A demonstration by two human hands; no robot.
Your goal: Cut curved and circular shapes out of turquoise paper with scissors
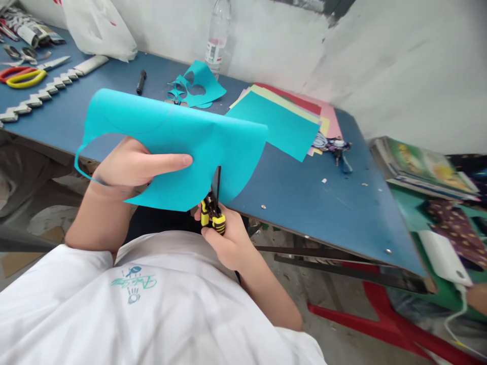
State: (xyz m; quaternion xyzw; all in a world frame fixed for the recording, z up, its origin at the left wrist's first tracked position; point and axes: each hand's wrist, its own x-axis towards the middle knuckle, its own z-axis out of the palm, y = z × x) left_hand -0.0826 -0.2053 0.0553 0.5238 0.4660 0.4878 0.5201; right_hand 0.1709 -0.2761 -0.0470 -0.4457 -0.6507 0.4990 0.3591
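My left hand (131, 165) grips a large turquoise paper sheet (178, 137) from its left side, thumb lying across the front and fingers behind. My right hand (224, 238) is closed round yellow-and-black scissors (213, 208), held upright under the sheet. The dark blade stands in the sheet's lower edge. The sheet has curved cut edges and hangs above the near edge of the blue table (304, 197).
A stack of coloured paper (285, 116) lies mid-table, turquoise offcuts (196, 86) and a plastic bottle (217, 38) behind. Red-yellow scissors (23, 76), a folded paper strip (49, 88), a black marker (141, 81) and a white bag (99, 28) lie left. Books (422, 165) are stacked right.
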